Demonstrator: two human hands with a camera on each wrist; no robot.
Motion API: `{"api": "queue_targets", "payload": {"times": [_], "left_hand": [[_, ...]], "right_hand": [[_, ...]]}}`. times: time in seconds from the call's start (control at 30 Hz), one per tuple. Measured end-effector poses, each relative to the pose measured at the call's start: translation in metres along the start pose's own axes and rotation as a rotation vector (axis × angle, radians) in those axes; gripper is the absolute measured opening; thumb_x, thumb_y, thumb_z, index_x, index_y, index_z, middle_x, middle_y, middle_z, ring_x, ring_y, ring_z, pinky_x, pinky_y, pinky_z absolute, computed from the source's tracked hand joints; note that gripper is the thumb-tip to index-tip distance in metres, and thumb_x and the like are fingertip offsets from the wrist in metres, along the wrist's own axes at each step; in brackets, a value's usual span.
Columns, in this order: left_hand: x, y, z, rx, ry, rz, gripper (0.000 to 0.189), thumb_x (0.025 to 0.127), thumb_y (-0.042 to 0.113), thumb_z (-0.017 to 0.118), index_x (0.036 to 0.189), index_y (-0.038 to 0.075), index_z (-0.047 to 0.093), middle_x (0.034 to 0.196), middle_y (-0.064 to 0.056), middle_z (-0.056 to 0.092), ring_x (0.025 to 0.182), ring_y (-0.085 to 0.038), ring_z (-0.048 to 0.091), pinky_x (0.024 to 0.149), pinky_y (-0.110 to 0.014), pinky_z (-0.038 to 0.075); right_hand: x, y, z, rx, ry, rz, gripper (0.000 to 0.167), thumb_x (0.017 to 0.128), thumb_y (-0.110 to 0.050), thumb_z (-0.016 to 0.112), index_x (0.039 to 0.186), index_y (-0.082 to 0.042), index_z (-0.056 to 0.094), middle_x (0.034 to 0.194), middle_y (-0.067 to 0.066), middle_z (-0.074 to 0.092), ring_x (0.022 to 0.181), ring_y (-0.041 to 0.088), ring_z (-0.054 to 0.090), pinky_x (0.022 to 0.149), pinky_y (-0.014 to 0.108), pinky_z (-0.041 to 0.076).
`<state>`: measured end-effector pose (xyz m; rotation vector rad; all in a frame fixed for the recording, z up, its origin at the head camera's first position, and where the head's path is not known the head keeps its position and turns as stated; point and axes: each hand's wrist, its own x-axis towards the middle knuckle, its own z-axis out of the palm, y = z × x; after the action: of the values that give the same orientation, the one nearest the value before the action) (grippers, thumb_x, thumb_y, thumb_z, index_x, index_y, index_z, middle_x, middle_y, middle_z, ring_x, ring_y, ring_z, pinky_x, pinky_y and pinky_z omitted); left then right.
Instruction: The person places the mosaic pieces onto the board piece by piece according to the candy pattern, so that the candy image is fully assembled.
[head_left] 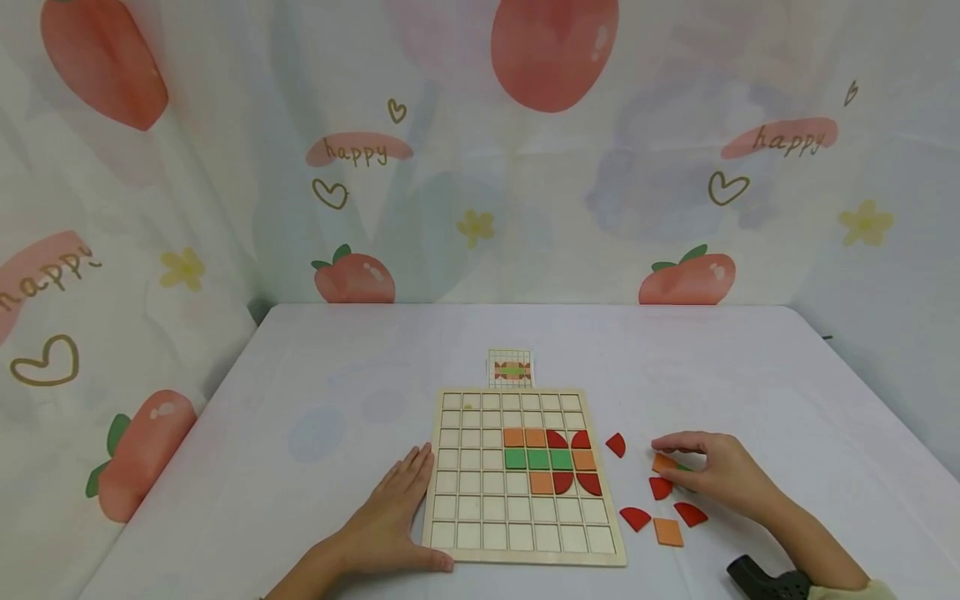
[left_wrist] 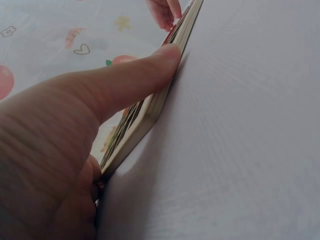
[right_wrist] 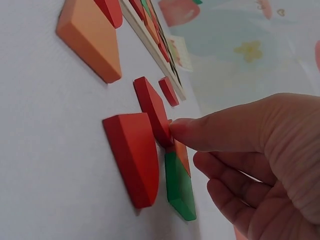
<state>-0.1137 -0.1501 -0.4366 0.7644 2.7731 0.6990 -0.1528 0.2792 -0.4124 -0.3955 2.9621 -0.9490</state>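
A wooden grid board (head_left: 456, 531) holds green squares (head_left: 537, 459), orange squares (head_left: 535, 437) and red quarter-circle pieces (head_left: 589, 483). My left hand (head_left: 386, 517) rests against its left side with fingers extended. In the left wrist view the thumb (left_wrist: 145, 72) touches the board's front edge. Right of the board, my right hand (head_left: 731, 475) has thumb and index finger around a loose orange square (head_left: 663, 462); I cannot tell if they pinch it. A green piece (right_wrist: 180, 187) lies against that square, partly hidden from above by the thumb.
Loose red quarter-circles (head_left: 635, 519) and another orange square (head_left: 668, 532) lie near the right hand. Behind the board is a small pattern card (head_left: 511, 368). A black device (head_left: 765, 579) is by the right wrist. A printed curtain (head_left: 480, 167) hangs behind the white table (head_left: 337, 350).
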Motion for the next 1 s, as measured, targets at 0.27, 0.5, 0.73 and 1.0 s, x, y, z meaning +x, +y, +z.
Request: {"api": "queue_targets", "payload": {"times": [0.27,0.5,0.73,1.0], "left_hand": [[0.0,0.0003,0.0,-0.005,-0.004,-0.007,0.125,0.062,0.079,0.056,0.147,0.002,0.005,0.153,-0.006,-0.001,0.138,-0.021,-0.003,0.109,-0.043,0.006],[-0.0001,0.0004,-0.0006,-0.002,-0.004,-0.008,0.125,0.062,0.079,0.056,0.147,0.002,0.005,0.153,-0.006,-0.001,0.138,-0.02,-0.003,0.109,-0.043,0.006],[0.0001,0.0004,-0.0007,-0.009,-0.004,-0.005,0.125,0.063,0.078,0.057,0.147,0.002,0.006,0.153,-0.007,0.0,0.138,-0.021,-0.003,0.109,-0.043,0.006],[0.0003,-0.0006,-0.0004,-0.001,0.009,0.009,0.123,0.064,0.078,0.057,0.146,0.0,0.007,0.153,-0.009,0.002,0.138,-0.024,-0.001,0.109,-0.045,0.008]], "right_hand": [[0.0007,0.0003,0.0007,0.005,-0.016,0.018,0.035,0.073,-0.015,0.078,0.104,-0.003,0.069,0.099,0.009,0.067,0.095,0.031,0.059,0.079,0.05,0.049],[0.0015,0.0001,0.0006,0.01,-0.019,0.02,0.033,0.072,-0.013,0.078,0.102,-0.002,0.07,0.098,0.009,0.067,0.093,0.03,0.06,0.079,0.049,0.049],[0.0043,0.003,0.0005,0.026,-0.02,0.01,0.032,0.073,-0.012,0.077,0.103,-0.002,0.069,0.098,0.009,0.067,0.093,0.028,0.06,0.078,0.044,0.05],[0.0062,0.0061,0.0003,0.021,-0.007,-0.024,0.031,0.075,-0.007,0.074,0.105,-0.001,0.068,0.1,0.008,0.067,0.097,0.029,0.06,0.08,0.043,0.05]]}}
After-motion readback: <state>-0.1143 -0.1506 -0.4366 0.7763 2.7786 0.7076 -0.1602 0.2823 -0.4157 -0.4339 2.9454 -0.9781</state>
